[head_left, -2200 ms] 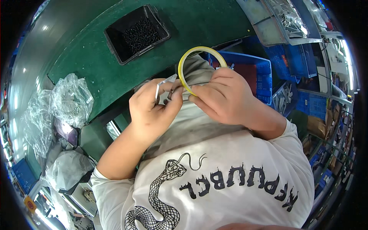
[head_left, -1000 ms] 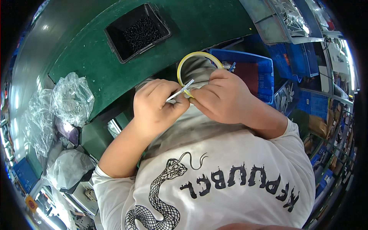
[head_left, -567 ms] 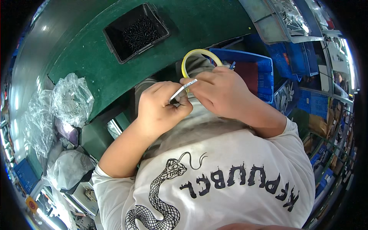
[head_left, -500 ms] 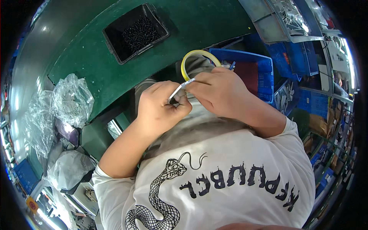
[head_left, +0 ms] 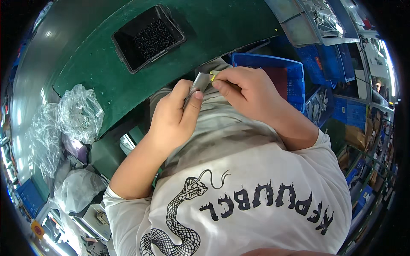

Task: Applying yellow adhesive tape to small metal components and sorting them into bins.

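"Grey, flat and perhaps metal, that piece (head_left: 200,81): who has it?"

"The left hand (head_left: 174,112). It's clamped between thumb and fingers, tilted, with its upper end sticking out toward the right hand (head_left: 254,87)."

"And the right one?"

"Thumb and forefinger are pinched on a yellow bit (head_left: 213,76), just beside the piece's upper end. Could be tape. It's too small to say, and I can't tell whether it's stuck to the piece."

"So which step is this?"

"I'd judge it's handling the yellow bit at that end. The next move, I think, calls for a steady left grip and a light, exact right pinch, so neither slips."

"Where's all this against the desk (head_left: 222,25)?"

"Held up just outside its near edge, the piece between the two hands, with the left one gripping it. On the desk, beyond the left hand, stands a black bin (head_left: 124,41) of small dark parts (head_left: 151,40). A crumpled clear bag (head_left: 81,113) lies by the left corner, and a blue crate (head_left: 295,89) sits along the near edge, beside the right hand."
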Demonstrator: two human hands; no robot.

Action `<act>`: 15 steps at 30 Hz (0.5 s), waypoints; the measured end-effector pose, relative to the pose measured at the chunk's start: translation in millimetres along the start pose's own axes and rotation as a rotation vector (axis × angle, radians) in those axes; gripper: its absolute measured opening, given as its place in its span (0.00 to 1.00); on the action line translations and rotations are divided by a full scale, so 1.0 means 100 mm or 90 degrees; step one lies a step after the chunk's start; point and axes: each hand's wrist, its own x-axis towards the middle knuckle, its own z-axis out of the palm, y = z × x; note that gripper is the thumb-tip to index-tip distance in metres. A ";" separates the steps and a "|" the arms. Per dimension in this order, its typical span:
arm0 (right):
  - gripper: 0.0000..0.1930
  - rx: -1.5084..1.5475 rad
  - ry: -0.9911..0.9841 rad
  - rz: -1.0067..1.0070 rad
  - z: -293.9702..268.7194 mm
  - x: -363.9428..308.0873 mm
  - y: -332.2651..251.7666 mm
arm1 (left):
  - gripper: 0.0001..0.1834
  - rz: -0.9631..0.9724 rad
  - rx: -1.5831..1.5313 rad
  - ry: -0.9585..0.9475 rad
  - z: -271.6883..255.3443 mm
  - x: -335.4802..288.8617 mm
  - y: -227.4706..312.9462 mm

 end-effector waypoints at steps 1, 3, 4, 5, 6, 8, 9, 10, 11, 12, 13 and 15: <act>0.06 0.000 0.000 0.000 -0.01 0.00 -0.01 | 0.07 -0.001 0.036 -0.003 -0.01 0.00 0.00; 0.06 -0.015 -0.009 0.005 -0.03 0.00 -0.02 | 0.06 -0.003 0.072 -0.006 -0.01 0.00 0.00; 0.06 -0.015 -0.009 0.005 -0.03 0.00 -0.01 | 0.06 0.054 0.125 0.015 -0.01 0.01 -0.01; 0.06 -0.021 -0.005 -0.003 -0.03 0.00 -0.01 | 0.06 0.110 0.178 0.036 0.00 0.01 -0.01; 0.05 -0.027 -0.001 -0.012 -0.03 0.00 -0.01 | 0.06 0.110 0.178 0.036 0.00 0.01 -0.01; 0.05 -0.025 0.004 -0.017 -0.03 0.00 0.00 | 0.07 0.103 0.181 0.034 0.00 0.01 0.00; 0.05 -0.024 0.008 -0.023 -0.02 0.00 -0.01 | 0.07 0.103 0.180 0.034 -0.01 0.01 0.00; 0.05 -0.024 0.008 -0.023 -0.02 0.00 -0.01 | 0.06 0.112 0.185 0.035 -0.01 0.01 -0.01; 0.05 -0.025 0.007 -0.023 -0.02 0.00 -0.01 | 0.06 0.120 0.189 0.036 -0.01 0.01 -0.02; 0.05 -0.026 0.006 -0.023 -0.02 0.00 -0.01 | 0.06 0.120 0.189 0.036 -0.01 0.01 -0.02; 0.05 -0.026 0.006 -0.023 -0.02 0.00 -0.01 | 0.06 0.116 0.183 0.034 0.00 0.00 -0.02; 0.05 -0.023 0.010 -0.027 -0.02 0.00 -0.01 | 0.06 0.112 0.176 0.032 0.00 0.00 -0.01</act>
